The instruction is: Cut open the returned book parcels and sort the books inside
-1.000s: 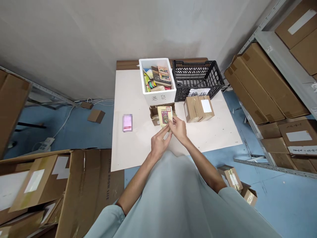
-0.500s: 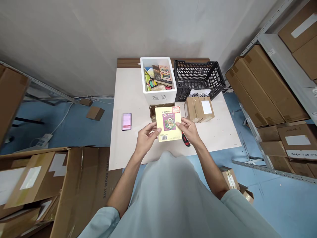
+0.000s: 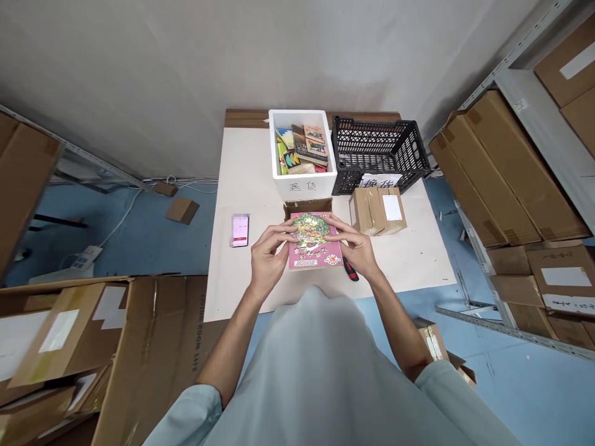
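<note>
Between my two hands is a thin book (image 3: 310,253) with a pink cover and a colourful round picture; its lettering appears upside down. My left hand (image 3: 270,255) grips the left edge, fingers laid over the cover. At the right edge my right hand (image 3: 357,249) holds it the same way. Behind the book stands an opened cardboard box (image 3: 309,205), mostly hidden by it. A red and black tool (image 3: 350,270), perhaps a box cutter, lies on the table beside my right hand, partly covered.
A white foam box (image 3: 304,186) full of books stands at the back, beside a black plastic crate (image 3: 381,155). A taped carton (image 3: 379,212) sits right of centre. On the left lies a phone (image 3: 240,230). Shelves of cartons (image 3: 509,164) flank the right; a large carton (image 3: 158,347) is at left.
The book has been turned over: its pale yellow back with a barcode faced me before, and now the pink front does. Both hands still hold it. The view has shifted slightly.
</note>
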`<state>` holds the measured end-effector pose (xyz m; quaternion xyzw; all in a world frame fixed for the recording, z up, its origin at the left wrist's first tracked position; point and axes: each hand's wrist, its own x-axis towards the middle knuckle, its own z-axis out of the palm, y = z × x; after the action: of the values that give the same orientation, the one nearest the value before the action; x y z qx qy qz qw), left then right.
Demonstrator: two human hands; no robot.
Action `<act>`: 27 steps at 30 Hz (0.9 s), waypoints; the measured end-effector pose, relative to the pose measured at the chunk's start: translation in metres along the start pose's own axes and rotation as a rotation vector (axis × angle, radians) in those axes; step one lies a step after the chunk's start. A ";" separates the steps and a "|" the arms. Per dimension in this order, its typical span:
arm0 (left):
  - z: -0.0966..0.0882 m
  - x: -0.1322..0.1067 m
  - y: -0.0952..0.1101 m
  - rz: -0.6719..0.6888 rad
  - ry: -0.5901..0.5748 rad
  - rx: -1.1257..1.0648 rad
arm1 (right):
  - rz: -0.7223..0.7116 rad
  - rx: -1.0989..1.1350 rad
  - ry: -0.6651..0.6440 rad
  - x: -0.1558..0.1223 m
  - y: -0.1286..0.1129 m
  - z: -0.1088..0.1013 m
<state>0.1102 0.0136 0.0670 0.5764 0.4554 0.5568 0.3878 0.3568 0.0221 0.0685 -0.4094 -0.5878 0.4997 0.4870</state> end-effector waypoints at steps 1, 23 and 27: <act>0.000 0.001 -0.005 -0.009 0.012 -0.021 | 0.003 0.014 0.003 0.002 0.004 -0.001; -0.011 0.099 -0.094 -0.483 -0.077 0.042 | 0.429 0.025 0.192 0.103 0.088 -0.007; -0.016 0.181 -0.055 -0.154 0.032 0.051 | 0.127 0.010 0.234 0.179 0.064 -0.021</act>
<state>0.0827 0.2012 0.0679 0.5404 0.5187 0.5226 0.4071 0.3432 0.2104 0.0352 -0.4989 -0.4974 0.4813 0.5215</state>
